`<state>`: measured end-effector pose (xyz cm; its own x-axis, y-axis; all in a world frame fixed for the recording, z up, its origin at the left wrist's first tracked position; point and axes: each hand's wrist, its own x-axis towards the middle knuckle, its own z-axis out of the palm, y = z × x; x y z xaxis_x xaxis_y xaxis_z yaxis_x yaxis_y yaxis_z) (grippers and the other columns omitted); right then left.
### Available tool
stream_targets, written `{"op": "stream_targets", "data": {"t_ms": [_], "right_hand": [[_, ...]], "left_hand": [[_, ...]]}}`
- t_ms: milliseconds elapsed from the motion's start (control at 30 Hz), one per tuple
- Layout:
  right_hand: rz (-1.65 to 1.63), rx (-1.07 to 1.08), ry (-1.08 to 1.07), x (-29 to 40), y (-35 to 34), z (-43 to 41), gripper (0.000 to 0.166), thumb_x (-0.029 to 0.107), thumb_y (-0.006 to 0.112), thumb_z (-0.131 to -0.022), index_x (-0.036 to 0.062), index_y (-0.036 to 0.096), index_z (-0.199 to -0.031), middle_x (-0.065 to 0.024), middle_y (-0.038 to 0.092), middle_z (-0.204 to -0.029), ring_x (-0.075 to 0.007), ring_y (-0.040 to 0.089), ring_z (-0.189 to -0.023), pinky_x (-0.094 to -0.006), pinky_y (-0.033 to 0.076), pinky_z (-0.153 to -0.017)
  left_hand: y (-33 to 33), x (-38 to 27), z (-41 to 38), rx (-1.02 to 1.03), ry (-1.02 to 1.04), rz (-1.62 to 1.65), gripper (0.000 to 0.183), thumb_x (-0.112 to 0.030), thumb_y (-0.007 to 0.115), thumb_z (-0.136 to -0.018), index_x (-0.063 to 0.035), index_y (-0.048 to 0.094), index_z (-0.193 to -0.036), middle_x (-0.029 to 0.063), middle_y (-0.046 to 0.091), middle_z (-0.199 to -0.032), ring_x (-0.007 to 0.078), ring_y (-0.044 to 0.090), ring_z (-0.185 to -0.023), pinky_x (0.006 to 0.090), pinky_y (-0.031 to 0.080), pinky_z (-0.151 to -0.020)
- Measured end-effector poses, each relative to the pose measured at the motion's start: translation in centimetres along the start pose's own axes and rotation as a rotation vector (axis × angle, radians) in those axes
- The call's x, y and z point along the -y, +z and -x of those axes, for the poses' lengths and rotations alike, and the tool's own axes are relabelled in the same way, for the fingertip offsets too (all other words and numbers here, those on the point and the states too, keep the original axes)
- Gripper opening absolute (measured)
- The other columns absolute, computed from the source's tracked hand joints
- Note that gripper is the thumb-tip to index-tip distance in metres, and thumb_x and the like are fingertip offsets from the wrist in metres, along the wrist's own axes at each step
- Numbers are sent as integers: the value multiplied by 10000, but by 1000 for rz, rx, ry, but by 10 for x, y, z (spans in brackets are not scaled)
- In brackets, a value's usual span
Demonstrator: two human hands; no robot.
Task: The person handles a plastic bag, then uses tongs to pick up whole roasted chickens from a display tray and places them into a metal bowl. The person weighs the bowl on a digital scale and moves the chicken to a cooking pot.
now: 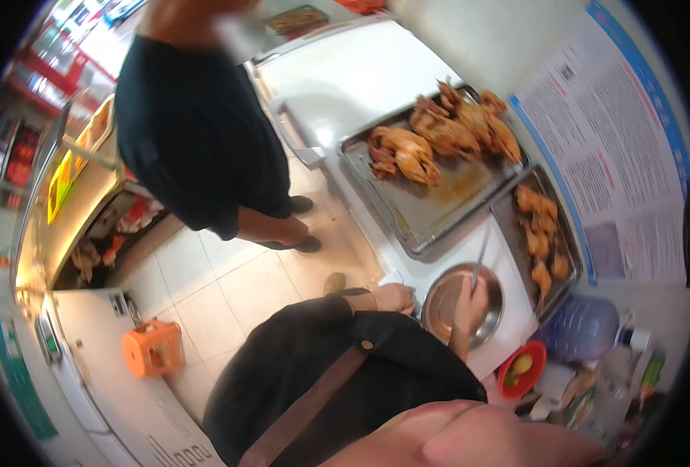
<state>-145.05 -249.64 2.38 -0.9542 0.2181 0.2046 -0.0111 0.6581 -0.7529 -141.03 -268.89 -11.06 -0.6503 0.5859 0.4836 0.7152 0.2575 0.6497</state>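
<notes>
My right hand (471, 296) is closed on the handle of a thin metal utensil (483, 248), over a round stainless steel bowl (435, 290) on a white surface. Whether the utensil's far end touches anything is unclear. Just left of the bowl, my left hand (396, 296) rests by the surface's edge with its fingers curled; what is under them is hidden. Beyond the bowl, a large metal tray (418, 248) carries several cooked whole birds (406, 154) and a thin layer of brownish liquid. A narrower metal tray (504, 219) at its right holds smaller golden cooked pieces (538, 225).
Another person (199, 134) in dark clothes stands at the left of the white surface. A red bowl (505, 379) with yellowish items and a large blue-tinted plastic bottle (584, 327) are at the lower right. An orange plastic stool (149, 349) stands left, near a lit display counter (76, 204).
</notes>
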Motion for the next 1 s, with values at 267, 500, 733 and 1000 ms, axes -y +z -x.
{"op": "stream_targets", "data": {"t_ms": [267, 500, 733, 1000], "right_hand": [[-14, 9, 432, -61, -30, 153, 285, 232, 632, -886, -28, 571, -786, -82, 512, -585, -123, 465, -555, -308, 391, -513], [-306, -131, 356, -42, -7, 132, 322, 238, 668, -859, -25, 553, -711, -40, 475, -529, -83, 425, -537, -304, 357, -479], [-32, -39, 178, -11, -7, 126, 301, 207, 671, -847, -33, 550, -711, -102, 469, -504, -145, 441, -466, -340, 348, -440], [-5, -17, 9, -42, 10, 125, 286, 194, 687, -828, 2, 528, -688, -153, 496, -559, -284, 504, -497, -391, 385, -489]], "left_hand": [[3, 13, 4, 93, 97, -15, 252, -195, 590, -821, -75, 525, -609, 95, 512, -612, 266, 556, -688, 387, 473, -590], [3, 14, 1, 72, 91, 29, 264, -192, 590, -813, -64, 521, -594, 106, 499, -600, 296, 546, -667, 407, 462, -578], [-5, 8, 3, 134, 59, 59, 266, -179, 585, -815, -47, 512, -596, 119, 483, -604, 308, 529, -662, 431, 445, -568], [-9, 3, -3, 146, 82, 45, 234, -146, 567, -824, -27, 507, -631, 116, 513, -635, 305, 534, -743, 426, 457, -628]]}}
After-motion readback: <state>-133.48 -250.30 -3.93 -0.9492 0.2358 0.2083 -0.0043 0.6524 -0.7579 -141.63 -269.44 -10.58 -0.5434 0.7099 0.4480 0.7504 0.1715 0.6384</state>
